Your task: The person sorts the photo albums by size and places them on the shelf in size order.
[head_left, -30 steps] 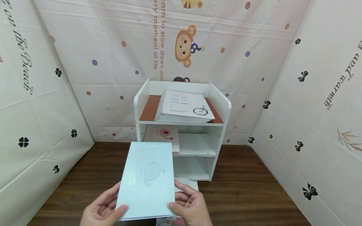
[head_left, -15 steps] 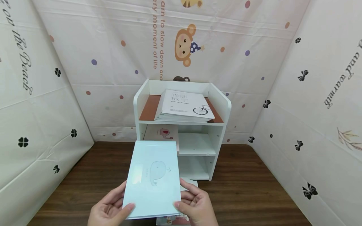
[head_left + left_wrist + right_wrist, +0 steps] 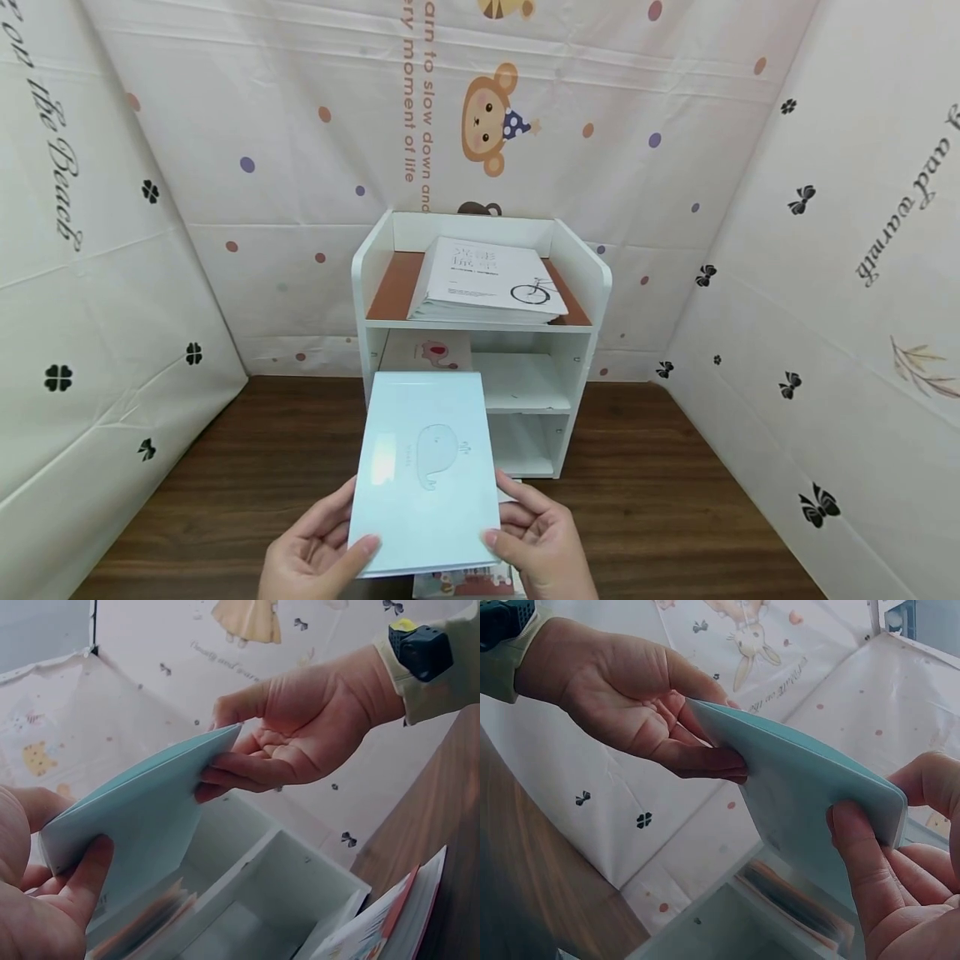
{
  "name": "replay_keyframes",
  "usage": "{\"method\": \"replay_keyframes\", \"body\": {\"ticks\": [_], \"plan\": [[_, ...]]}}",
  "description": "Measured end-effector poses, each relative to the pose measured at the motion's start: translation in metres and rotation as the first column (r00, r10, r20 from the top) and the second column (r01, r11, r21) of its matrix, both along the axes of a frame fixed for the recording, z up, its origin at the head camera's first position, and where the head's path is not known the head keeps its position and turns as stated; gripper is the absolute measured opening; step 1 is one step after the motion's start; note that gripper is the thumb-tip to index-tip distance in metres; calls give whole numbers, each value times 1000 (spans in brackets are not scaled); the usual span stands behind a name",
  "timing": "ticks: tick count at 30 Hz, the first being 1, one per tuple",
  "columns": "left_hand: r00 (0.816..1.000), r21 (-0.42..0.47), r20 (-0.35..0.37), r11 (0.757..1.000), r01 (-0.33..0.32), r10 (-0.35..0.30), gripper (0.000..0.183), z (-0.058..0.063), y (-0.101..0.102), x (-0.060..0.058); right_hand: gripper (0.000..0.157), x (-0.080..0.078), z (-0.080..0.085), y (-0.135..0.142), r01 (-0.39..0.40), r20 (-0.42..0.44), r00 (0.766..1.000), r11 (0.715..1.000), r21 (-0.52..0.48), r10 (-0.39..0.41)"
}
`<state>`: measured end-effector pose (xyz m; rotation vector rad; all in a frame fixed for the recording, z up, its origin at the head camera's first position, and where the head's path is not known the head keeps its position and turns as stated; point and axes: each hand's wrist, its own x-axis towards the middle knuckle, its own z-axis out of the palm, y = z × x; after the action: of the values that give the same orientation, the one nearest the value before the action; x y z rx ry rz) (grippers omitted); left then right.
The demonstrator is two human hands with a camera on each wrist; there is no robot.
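Observation:
Both hands hold a light-blue notebook (image 3: 427, 517) with a whale drawn on its cover, in front of the shelf in the head view. At its lower left corner my left hand (image 3: 318, 546) grips it, thumb on the cover and fingers beneath. My right hand (image 3: 543, 542) pinches the right edge the same way. Both wrist views show the notebook (image 3: 142, 802) closed and raised, its underside visible. A pink notebook with an elephant (image 3: 427, 350) lies on the left of the middle shelf, its front part hidden behind the blue one.
A white three-level shelf unit (image 3: 600, 292) stands at the back of the dark wooden table (image 3: 660, 517). Thick white books with a bicycle cover (image 3: 487, 279) lie on its top. Below the held notebook, a colourful illustrated book (image 3: 465, 582) shows partly. Printed cloth walls enclose three sides.
The blue notebook and both hands have shifted to the right, covering more of the shelf's lower openings. Both hands keep their grip on it.

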<state>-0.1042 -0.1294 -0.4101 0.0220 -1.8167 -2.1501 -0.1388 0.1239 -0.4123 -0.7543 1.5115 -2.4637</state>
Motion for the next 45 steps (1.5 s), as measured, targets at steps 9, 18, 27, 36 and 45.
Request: {"method": "replay_keyframes", "body": {"ticks": [9,18,27,36,45], "plan": [[997,40,-58,997,60,-57,62,0,8,-6,55,-3,1,10,17,-29,999,1000,-9,-18],[994,52,-55,994,101,-98,62,-1,17,-13,55,-5,0,18,73,3,997,997,1,-73],[987,97,-36,982,162,-159,65,3,28,-18,55,-9,-3,29,100,-55,993,995,-11,-100],[982,88,-33,978,189,-187,64,5,34,-25,55,-12,-2,36,135,-16,991,991,-5,-135],[973,71,3,971,228,-229,63,5,39,-36,52,-16,-1,42,232,14,972,970,74,-234]]}}
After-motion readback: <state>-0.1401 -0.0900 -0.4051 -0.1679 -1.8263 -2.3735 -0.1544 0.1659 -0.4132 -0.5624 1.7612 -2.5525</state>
